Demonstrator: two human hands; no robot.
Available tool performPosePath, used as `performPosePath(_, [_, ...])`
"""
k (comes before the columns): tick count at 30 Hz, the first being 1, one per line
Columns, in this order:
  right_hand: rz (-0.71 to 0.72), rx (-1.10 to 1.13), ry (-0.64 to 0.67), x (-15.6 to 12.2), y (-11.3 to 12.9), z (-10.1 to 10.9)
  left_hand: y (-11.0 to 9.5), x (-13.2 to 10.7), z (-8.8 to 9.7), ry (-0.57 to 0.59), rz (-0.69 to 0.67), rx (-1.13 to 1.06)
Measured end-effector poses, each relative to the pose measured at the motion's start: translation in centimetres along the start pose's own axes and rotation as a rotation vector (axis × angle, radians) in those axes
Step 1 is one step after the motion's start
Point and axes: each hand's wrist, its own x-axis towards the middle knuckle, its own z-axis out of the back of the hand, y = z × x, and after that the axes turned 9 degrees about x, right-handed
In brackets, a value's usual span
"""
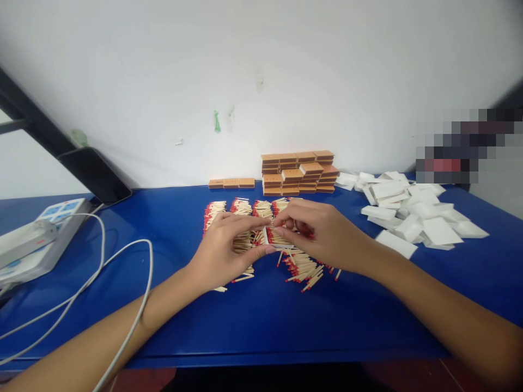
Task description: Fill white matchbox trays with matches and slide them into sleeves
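My left hand point(226, 247) grips a small white matchbox tray point(266, 235) between thumb and fingers, just above the table. Red-tipped matches point(277, 236) lie inside the tray. From the other side, my right hand point(314, 228) reaches over it with thumb and fingers pinched at the matches; its fingers hide part of the tray. Around and beneath both hands, loose matches are spread in rows, with a heap of matches point(302, 268) in front of the tray and a bundle of matches point(214, 209) behind my left hand.
Stacked orange-brown matchboxes point(298, 174) stand against the wall, beside a short row of matchboxes point(231, 183). White empty trays point(412, 209) are piled at right on the blue table point(261, 332). A power strip point(44, 239), white cable point(149, 272) and dark phone point(96, 174) occupy the left.
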Motion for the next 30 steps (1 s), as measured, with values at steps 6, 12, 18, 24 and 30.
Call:
performPosePath(6, [-0.066,0.067,-0.011,0.1,0.0,-0.3,-0.1,0.0,0.1,0.014,-0.025,-0.019])
performPosePath(12, [-0.184,0.145,0.001,0.3,0.1,0.0,0.0,-0.1,0.1,0.020,-0.040,-0.038])
performPosePath(18, [-0.211,0.185,0.088,0.3,-0.7,1.8,0.0,0.5,0.5,-0.053,0.126,-0.122])
performPosePath(24, [-0.260,0.223,0.054,0.6,-0.8,2.7,-0.1,1.9,1.1,-0.051,0.146,-0.167])
performPosePath(30, [-0.249,-0.058,-0.108,0.7,-3.2,6.0,1.2,5.4,0.4,-0.178,0.084,0.142])
